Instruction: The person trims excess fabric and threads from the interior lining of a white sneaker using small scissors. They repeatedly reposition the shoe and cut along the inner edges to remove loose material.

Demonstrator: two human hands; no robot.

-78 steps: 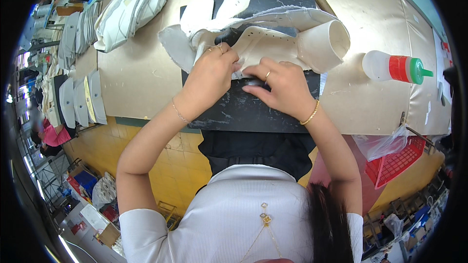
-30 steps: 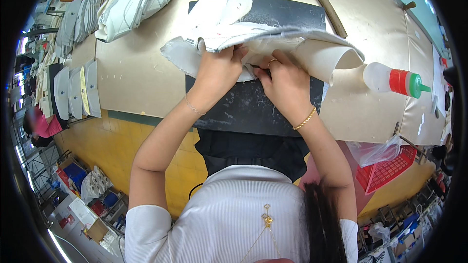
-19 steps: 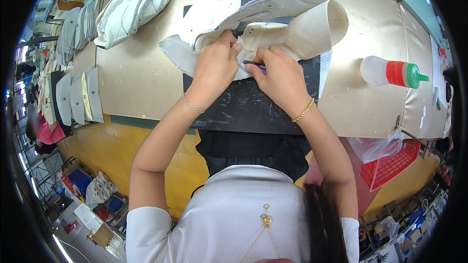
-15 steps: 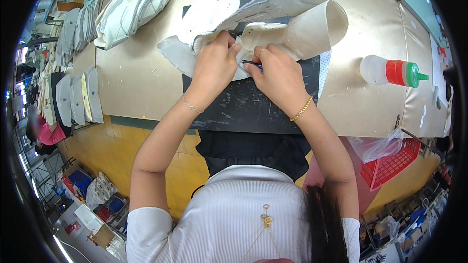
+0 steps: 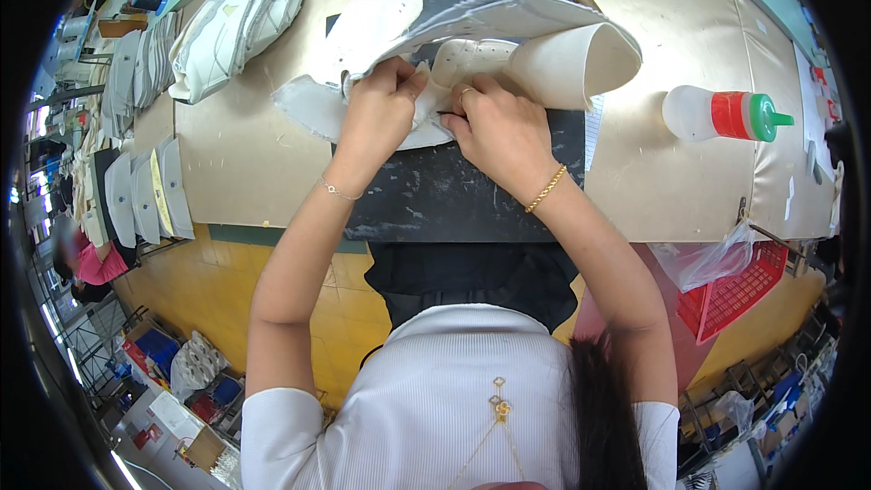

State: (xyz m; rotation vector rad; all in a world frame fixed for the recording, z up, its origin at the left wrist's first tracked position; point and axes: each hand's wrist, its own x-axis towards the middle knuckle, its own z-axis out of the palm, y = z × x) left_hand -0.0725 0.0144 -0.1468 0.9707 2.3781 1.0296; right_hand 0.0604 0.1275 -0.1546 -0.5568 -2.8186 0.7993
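Head view: shoe upper point(image 5: 472, 59) lies over black board point(image 5: 435, 200), in front of person. Panels look already joined, edges raw; work at inner edge seems midway, amount left can't be judged. Long axis roughly left-right; rolled cream end opens right, loose flaps point left and upper left; toe end unclear. Left hand point(image 5: 376, 113): thumb and fingers pinched on upper's inner edge. Right hand point(image 5: 504, 127): fingers curled, nearly closed round thin dark tool point(image 5: 445, 114), mostly hidden, kind unclear.
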